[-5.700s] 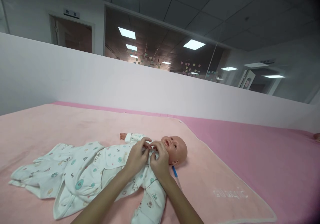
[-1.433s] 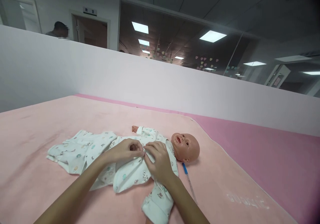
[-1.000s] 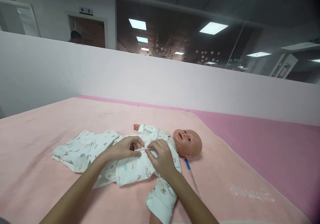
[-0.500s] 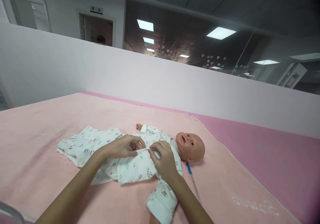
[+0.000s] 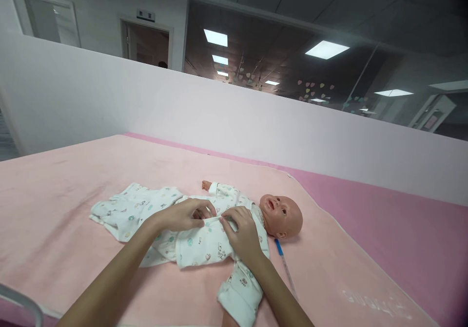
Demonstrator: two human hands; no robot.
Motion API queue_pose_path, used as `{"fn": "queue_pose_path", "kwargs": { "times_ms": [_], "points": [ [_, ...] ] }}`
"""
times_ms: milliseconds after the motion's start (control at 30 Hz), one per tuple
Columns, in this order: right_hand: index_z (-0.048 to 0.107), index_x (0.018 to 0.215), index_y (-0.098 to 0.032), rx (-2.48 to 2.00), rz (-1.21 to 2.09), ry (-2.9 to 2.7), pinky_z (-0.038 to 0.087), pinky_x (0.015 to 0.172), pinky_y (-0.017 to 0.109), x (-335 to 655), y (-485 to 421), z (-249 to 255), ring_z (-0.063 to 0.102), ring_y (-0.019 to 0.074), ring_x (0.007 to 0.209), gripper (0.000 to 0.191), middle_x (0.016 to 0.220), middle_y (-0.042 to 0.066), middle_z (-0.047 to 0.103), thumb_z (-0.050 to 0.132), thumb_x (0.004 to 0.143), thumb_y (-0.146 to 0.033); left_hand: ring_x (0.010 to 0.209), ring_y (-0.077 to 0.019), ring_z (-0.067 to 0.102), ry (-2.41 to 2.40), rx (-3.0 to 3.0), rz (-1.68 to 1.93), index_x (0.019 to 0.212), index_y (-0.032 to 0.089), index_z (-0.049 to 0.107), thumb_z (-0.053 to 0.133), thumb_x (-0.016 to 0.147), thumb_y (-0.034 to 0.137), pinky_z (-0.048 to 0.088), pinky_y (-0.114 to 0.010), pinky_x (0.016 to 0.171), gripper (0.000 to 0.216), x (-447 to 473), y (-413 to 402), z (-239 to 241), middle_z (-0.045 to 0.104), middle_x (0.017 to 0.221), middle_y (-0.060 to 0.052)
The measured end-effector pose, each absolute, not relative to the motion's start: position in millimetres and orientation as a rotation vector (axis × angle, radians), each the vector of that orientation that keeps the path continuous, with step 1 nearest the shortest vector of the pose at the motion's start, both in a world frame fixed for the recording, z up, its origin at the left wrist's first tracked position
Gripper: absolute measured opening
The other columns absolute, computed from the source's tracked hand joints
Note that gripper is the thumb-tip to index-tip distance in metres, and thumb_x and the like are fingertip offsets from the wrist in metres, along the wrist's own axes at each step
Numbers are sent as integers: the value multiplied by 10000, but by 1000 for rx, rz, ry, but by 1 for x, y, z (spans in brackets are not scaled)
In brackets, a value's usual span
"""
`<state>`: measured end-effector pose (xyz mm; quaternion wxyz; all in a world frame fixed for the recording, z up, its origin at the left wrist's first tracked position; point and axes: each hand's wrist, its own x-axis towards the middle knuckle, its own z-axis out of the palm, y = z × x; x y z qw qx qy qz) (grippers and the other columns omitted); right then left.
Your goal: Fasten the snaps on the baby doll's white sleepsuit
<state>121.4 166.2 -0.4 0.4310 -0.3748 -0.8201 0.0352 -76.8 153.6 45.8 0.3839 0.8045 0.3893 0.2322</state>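
A baby doll point(image 5: 287, 216) lies on its back, its head to the right. It wears a white printed baby shirt point(image 5: 201, 246) and matching pants point(image 5: 135, 207). Over the doll's belly, my left hand point(image 5: 186, 214) curls its fingers and thumb on the shirt's front edge. My right hand point(image 5: 241, 232) pinches the same edge a little nearer the doll's chest. The fingertips of both hands are close together, and the fold between them is partly hidden. Beside the doll's head lies a thermometer point(image 5: 283, 261) with a blue end, partly behind my right forearm.
The doll rests on a pink blanket point(image 5: 347, 268) spread over a darker pink surface point(image 5: 383, 210). A white partition point(image 5: 219, 117) runs along the far side. At the lower left is a curved metal rail point(image 5: 22, 300). A doorway point(image 5: 148, 42) and a large window stand beyond.
The view has shifted slightly, so everything sits a little further right. Both hands keep almost the same pose on the shirt edge.
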Motion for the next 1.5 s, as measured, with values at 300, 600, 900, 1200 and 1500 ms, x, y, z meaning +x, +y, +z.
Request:
{"fn": "queue_pose_path", "kwargs": {
  "times_ms": [300, 600, 900, 1200, 1500],
  "points": [
    [558, 764, -218, -927, 145, -2055, 377, 723, 324, 121, 168, -1, 502, 169, 772, 81, 757, 12, 586, 491, 810, -220, 636, -100, 453, 1058, 2037, 597, 964, 253, 554, 483, 732, 227, 351, -209, 568, 244, -80, 157, 41, 571, 786, 18],
    [545, 771, -212, -952, 149, -2034, 376, 730, 320, 122, 167, 0, 494, 164, 779, 63, 762, 6, 584, 494, 808, -213, 617, -95, 413, 971, 1868, 632, 841, 208, 555, 501, 751, 306, 301, -198, 546, 144, -80, 158, 42, 495, 678, 26],
    [552, 764, -206, -953, 159, -2023, 372, 717, 313, 122, 168, -1, 491, 161, 773, 74, 755, 11, 581, 491, 807, -212, 554, -78, 320, 1075, 2044, 591, 847, 228, 662, 582, 698, 383, 241, -207, 502, 230, -80, 166, 32, 397, 594, 31],
    [536, 742, -210, -989, 188, -2004, 365, 702, 301, 121, 166, -1, 481, 156, 761, 73, 750, 3, 568, 494, 801, -200, 596, -89, 415, 1251, 2015, 681, 767, 200, 626, 645, 609, 375, 305, -196, 519, 237, -74, 159, 36, 471, 666, 34],
    [529, 737, -210, -990, 173, -1983, 367, 681, 292, 122, 167, -2, 488, 161, 750, 62, 741, 6, 566, 505, 783, -175, 571, -76, 344, 1064, 1902, 1012, 726, 164, 575, 570, 692, 300, 287, -197, 542, 140, -66, 161, 34, 434, 641, 35]
  ]
}}
